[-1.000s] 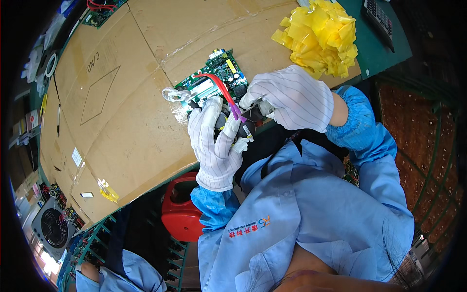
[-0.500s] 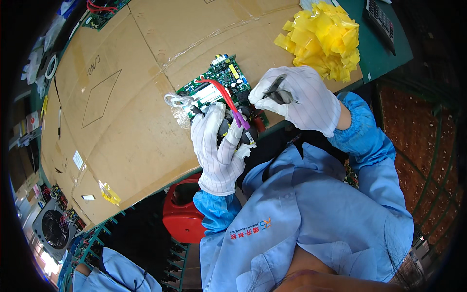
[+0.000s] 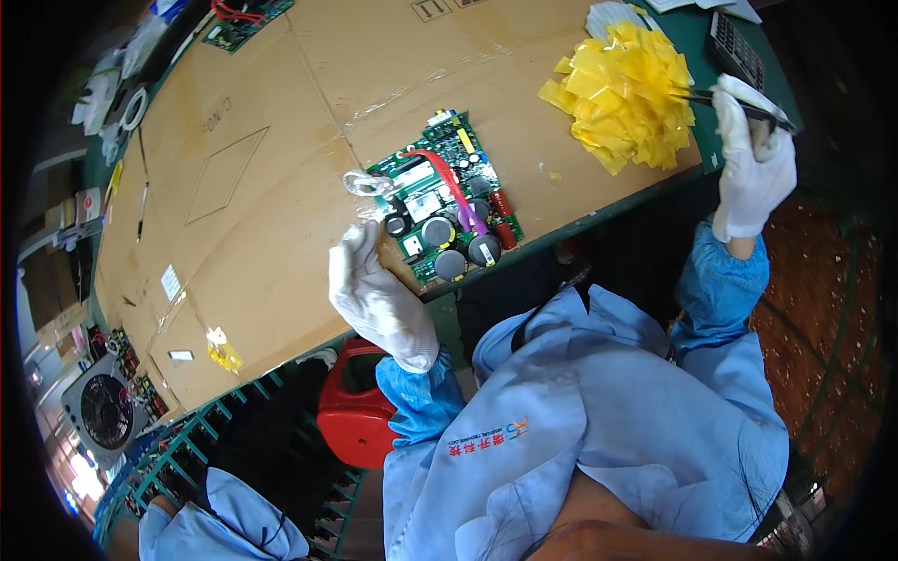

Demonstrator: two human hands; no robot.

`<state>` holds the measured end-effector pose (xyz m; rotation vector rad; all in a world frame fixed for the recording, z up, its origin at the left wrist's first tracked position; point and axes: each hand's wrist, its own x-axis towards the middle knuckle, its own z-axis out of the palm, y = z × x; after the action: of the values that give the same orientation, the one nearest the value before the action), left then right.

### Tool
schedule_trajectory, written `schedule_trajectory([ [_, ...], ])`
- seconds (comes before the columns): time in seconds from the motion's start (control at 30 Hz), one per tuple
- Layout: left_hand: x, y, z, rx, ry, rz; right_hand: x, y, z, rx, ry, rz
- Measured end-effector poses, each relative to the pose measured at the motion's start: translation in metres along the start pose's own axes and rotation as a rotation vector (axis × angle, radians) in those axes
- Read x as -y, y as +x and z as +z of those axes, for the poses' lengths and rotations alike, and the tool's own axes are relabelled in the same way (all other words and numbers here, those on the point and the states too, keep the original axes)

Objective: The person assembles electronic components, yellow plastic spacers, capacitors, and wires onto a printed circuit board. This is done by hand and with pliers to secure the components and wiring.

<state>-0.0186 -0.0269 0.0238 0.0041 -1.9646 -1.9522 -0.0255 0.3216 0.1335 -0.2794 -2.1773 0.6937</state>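
Note:
A green circuit board (image 3: 426, 205) lies on the cardboard-covered table, with round black capacitors (image 3: 438, 232) along its near side. Red wires (image 3: 440, 168) with a purple sleeve (image 3: 470, 219) arch over it, and a coil of whitish wire (image 3: 365, 183) sticks out at its left. Just left of the board is my gloved left hand (image 3: 379, 294), open, holding nothing, its fingers loosely bent. At the right, my gloved right hand (image 3: 756, 164) is closed around dark tweezers (image 3: 703, 97). Their tips reach the right side of a heap of yellow tape pieces (image 3: 622, 98).
A calculator (image 3: 736, 49) lies at the far right. Another board (image 3: 245, 28) with red wires sits at the far left. Below the table edge stands a red stool (image 3: 355, 421). A grey fan (image 3: 105, 411) and another person's blue sleeve (image 3: 224, 524) show at lower left.
My right hand has moved right with the tweezers, from beside the board to the yellow heap. My left hand has come off the board's capacitors and shifted left. The view has shifted slightly.

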Motion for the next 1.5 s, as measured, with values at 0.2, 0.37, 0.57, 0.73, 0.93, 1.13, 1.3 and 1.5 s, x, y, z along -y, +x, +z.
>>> schedule_trajectory([
  [0.2,-0.010,0.005,-0.011,-0.178,-0.002,0.176,0.003,-0.013,-0.010,-0.131,0.195,0.133],
  [0.37,-0.008,0.002,-0.019,-0.142,0.102,0.265,0.024,-0.011,-0.014,-0.212,0.368,0.270],
  [0.57,-0.003,0.003,-0.018,-0.149,0.161,0.176,0.033,-0.055,0.030,0.326,0.413,-0.253],
  [0.73,0.005,0.006,-0.012,-0.109,0.085,0.066,0.013,-0.065,0.065,0.667,-0.118,-0.703],
  [0.93,0.000,0.003,-0.020,-0.046,0.023,0.060,0.012,-0.070,0.067,0.707,-0.301,-0.835],
  [1.13,0.004,0.003,-0.023,0.045,0.021,0.031,0.017,-0.080,0.036,0.794,-0.484,-0.689],
  [1.3,0.008,0.007,-0.025,0.114,0.006,0.053,0.020,-0.086,0.036,0.821,-0.472,-0.564],
  [1.5,0.008,0.006,-0.023,0.151,-0.042,0.036,0.020,-0.097,0.054,0.868,-0.642,-0.611],
])
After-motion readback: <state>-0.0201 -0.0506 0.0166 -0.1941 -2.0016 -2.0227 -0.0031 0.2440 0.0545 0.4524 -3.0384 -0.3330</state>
